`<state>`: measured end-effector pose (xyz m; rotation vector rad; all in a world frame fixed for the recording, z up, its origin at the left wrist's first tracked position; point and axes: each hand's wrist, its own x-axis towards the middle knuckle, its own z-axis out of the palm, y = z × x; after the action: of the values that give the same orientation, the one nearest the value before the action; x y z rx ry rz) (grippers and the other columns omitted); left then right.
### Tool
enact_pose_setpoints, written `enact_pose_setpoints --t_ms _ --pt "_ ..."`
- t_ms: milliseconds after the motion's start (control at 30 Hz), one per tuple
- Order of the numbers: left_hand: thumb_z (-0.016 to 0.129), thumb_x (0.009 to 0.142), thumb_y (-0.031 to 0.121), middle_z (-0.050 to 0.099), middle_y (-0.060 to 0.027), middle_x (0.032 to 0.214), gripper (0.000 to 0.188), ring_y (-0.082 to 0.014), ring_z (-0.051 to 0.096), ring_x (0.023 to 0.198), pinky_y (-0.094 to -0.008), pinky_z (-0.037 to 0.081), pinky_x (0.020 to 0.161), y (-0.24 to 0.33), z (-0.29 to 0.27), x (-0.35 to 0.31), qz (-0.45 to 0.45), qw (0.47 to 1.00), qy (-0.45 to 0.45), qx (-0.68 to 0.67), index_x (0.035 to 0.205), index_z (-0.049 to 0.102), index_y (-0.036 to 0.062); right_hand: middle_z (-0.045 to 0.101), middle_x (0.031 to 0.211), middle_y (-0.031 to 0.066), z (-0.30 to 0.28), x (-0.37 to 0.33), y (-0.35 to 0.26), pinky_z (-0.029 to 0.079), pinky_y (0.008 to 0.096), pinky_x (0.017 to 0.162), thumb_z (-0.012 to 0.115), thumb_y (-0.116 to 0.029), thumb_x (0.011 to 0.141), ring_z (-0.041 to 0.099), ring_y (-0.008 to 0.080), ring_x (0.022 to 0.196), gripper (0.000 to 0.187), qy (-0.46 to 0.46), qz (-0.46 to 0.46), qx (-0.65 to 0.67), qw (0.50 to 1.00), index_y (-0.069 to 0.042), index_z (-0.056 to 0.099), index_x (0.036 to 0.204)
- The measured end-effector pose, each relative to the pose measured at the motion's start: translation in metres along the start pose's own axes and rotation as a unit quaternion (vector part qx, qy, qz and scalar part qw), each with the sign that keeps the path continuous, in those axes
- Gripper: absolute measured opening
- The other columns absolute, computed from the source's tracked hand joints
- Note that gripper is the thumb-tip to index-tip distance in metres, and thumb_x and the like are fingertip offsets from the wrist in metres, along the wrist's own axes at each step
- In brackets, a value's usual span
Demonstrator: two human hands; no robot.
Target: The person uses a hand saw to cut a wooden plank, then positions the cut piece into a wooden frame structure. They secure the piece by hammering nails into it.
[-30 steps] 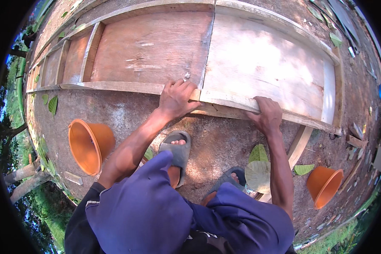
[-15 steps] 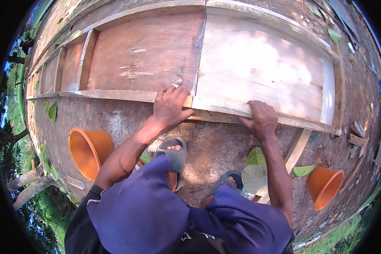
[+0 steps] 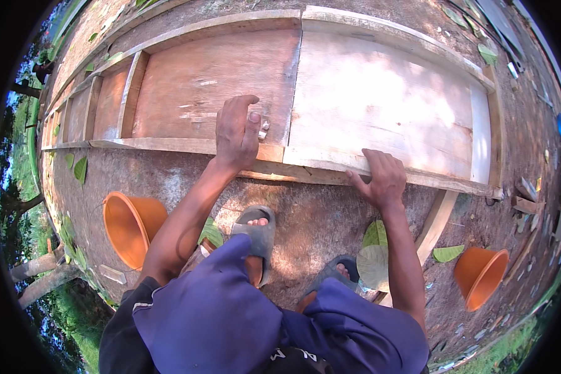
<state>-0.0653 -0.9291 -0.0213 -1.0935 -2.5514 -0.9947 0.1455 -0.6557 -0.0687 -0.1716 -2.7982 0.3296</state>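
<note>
A long wooden frame with plywood panels lies in front of me: a reddish-brown panel (image 3: 181,87) on the left and a pale panel (image 3: 355,100) on the right. My left hand (image 3: 235,132) is raised over the near wooden rail (image 3: 162,144), its thumb and fingers apart and nothing visible in them. Small whitish lumps (image 3: 263,129) lie on the brown panel beside its thumb. My right hand (image 3: 385,179) grips the near rail at the pale panel, fingers over the top and thumb on the near side.
An orange bucket (image 3: 137,225) lies tipped on the left, and another orange bucket (image 3: 480,274) on the right. A wooden strip (image 3: 436,221) runs from the frame toward me. Green leaves (image 3: 447,253) are scattered about my sandalled feet.
My left hand has let go of the near rail and lifted over the brown panel, turning its fingers up and showing the whitish lumps. My right hand stays on the rail.
</note>
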Motion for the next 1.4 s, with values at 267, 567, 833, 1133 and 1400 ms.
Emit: enact_pose_setpoints --t_ms 267,567,833,1133,1400 --pt "0.053 0.106 0.031 0.067 -0.0148 0.102 0.033 -0.021 0.063 0.096 -0.0338 0.048 0.086 -0.03 0.004 -0.007 -0.207 0.941 0.048 -0.265 0.116 0.061 -0.0002 0.07 0.112 0.0136 -0.013 0.005 -0.005 0.049 0.0431 0.085 0.07 -0.065 0.086 0.067 0.0282 0.1 0.071 -0.037 -0.034 -0.003 0.999 -0.004 0.066 0.122" --pt "0.069 0.093 0.013 0.071 -0.0157 0.104 0.032 -0.0243 0.071 0.089 -0.0376 0.056 0.079 -0.032 -0.044 -0.056 -0.297 0.951 0.056 -0.058 0.123 0.066 0.0025 0.07 0.105 0.0111 -0.011 0.006 -0.011 0.048 0.0424 0.087 0.072 -0.057 0.086 0.066 0.0282 0.098 0.062 -0.027 0.01 0.021 0.999 -0.005 0.068 0.119" --pt "0.075 0.083 0.014 0.067 -0.0243 0.119 0.048 -0.0394 0.065 0.115 -0.0452 0.053 0.094 0.004 0.013 0.042 -0.161 0.908 -0.376 0.095 0.128 0.064 0.0054 0.07 0.1 0.0105 -0.013 0.003 -0.005 0.047 0.0431 0.085 0.07 -0.057 0.087 0.066 0.0285 0.094 0.058 -0.019 0.023 -0.003 1.0 -0.006 0.069 0.117" --pt "0.072 0.079 0.01 0.073 -0.0204 0.086 0.017 -0.0355 0.073 0.086 -0.0433 0.057 0.076 -0.029 0.001 0.02 -0.295 0.946 -0.1 -0.089 0.091 0.072 -0.0031 0.07 0.107 0.011 -0.003 -0.001 -0.012 0.047 0.0434 0.089 0.067 -0.054 0.091 0.065 0.0304 0.101 0.058 -0.016 0.0 0.011 1.0 -0.006 0.068 0.122" --pt "0.071 0.094 0.025 0.068 -0.0159 0.122 0.032 -0.032 0.065 0.116 -0.0444 0.051 0.102 0.037 -0.154 -0.13 -0.328 0.944 -0.027 -0.016 0.114 0.072 0.0007 0.07 0.115 0.0137 -0.005 -0.005 0.003 0.048 0.0451 0.093 0.066 -0.05 0.094 0.064 0.0335 0.108 0.055 -0.048 -0.003 -0.005 0.999 -0.007 0.064 0.128"
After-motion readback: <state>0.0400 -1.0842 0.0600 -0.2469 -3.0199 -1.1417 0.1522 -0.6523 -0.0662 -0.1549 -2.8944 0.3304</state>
